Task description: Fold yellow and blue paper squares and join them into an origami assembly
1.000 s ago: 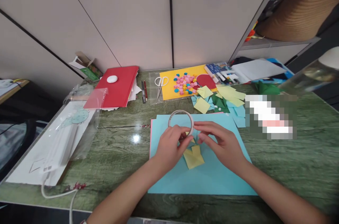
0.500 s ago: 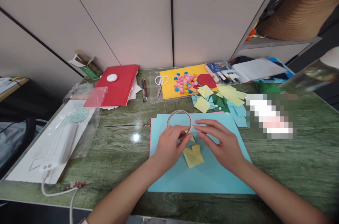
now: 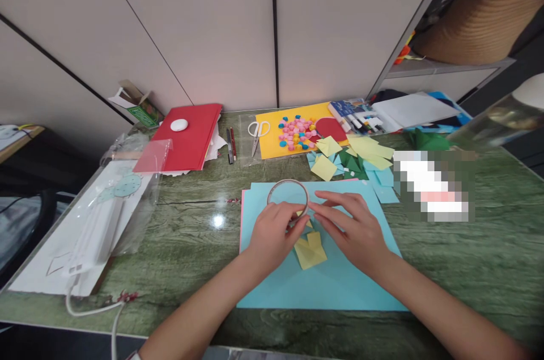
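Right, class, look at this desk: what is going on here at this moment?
A person works at a green table. The left hand grips a ring-shaped tape roll standing on a light blue sheet; the right hand rests its fingers on small folded paper beside the roll. A folded yellow piece lies between the hands. Scissors and paper scraps lie behind.

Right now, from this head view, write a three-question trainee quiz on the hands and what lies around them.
1. True or false: the left hand holds the tape ring.
2. What lies under both hands? A) a red folder B) a light blue sheet C) a white cloth
3. Which tool rests at the yellow sheet's left edge?

Key
1. True; its fingers grip the ring's near edge, while the right hand meets it by the small yellow paper piece.
2. B
3. The white-handled scissors.
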Tool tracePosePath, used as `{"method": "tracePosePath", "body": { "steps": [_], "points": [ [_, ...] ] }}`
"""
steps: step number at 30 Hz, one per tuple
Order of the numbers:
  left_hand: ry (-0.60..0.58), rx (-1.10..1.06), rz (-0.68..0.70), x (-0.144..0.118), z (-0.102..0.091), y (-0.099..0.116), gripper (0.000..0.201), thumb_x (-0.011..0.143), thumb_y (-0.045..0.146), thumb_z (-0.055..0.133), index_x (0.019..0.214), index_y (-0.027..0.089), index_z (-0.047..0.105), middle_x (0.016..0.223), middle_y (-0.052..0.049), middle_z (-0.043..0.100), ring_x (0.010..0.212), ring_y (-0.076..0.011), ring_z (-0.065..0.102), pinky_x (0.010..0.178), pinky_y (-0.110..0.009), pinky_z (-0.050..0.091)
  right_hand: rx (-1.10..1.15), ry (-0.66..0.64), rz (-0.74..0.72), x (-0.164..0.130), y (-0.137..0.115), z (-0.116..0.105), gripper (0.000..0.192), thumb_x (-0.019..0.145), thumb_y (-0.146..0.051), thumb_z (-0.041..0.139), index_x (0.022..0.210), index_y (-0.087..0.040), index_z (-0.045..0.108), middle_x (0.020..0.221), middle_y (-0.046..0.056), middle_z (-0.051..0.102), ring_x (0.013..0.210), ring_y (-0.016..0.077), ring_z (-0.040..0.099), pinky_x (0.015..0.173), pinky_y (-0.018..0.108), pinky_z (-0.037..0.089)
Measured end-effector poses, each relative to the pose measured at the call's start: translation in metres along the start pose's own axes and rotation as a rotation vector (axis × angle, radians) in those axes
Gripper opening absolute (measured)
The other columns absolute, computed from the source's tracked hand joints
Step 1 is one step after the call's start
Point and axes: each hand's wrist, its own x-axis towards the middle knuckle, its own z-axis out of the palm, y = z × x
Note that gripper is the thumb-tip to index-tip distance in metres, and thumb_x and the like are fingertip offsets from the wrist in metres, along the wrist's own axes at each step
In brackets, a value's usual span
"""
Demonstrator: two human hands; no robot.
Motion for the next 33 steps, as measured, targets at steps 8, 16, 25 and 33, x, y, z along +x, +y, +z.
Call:
{"method": "tracePosePath", "body": {
  "steps": [8, 16, 25, 33],
  "points": [
    [0.036, 0.227, 0.232, -0.002, 0.004, -0.004, 0.013, 0.085, 0.023, 0.048, 0.093, 0.016, 0.056, 0.068, -0.002, 0.063, 0.064, -0.0136, 0.058, 0.06, -0.028, 0.038, -0.061, -0.048, 0.047, -0.002, 0.002, 0.001, 0.011, 0.08, -0.02, 0.057, 0.088, -0.024, 0.063, 0.105, 0.006, 0.063, 0.092, 0.0196, 0.06, 0.081, 0.038, 0.039],
    [0.058, 0.444, 0.407, -0.003, 0.004, -0.003, 0.014, 0.085, 0.02, 0.049, 0.096, 0.012, 0.053, 0.061, 0.0, 0.056, 0.058, -0.0142, 0.053, 0.056, -0.031, 0.032, -0.002, -0.111, 0.109, 0.002, -0.002, -0.001, 0.007, 0.08, -0.02, 0.055, 0.083, -0.023, 0.061, 0.105, 0.006, 0.059, 0.092, 0.0201, 0.058, 0.083, 0.039, 0.036],
    [0.077, 0.454, 0.443, -0.005, 0.003, -0.001, 0.007, 0.083, 0.018, 0.051, 0.088, 0.014, 0.053, 0.057, 0.002, 0.053, 0.055, -0.0133, 0.049, 0.054, -0.031, 0.03, 0.022, -0.099, 0.12, 0.003, -0.006, -0.001, 0.004, 0.076, -0.018, 0.058, 0.076, -0.022, 0.059, 0.095, 0.005, 0.059, 0.092, 0.0201, 0.056, 0.079, 0.037, 0.034],
    [0.233, 0.302, 0.446, -0.004, 0.001, 0.003, 0.011, 0.077, 0.015, 0.058, 0.087, 0.014, 0.053, 0.055, 0.003, 0.056, 0.05, -0.011, 0.05, 0.05, -0.029, 0.031, 0.013, 0.109, 0.074, 0.004, -0.019, -0.001, 0.01, 0.068, -0.012, 0.063, 0.069, -0.02, 0.057, 0.077, 0.002, 0.058, 0.075, 0.0173, 0.056, 0.071, 0.035, 0.034]
  ]
}}
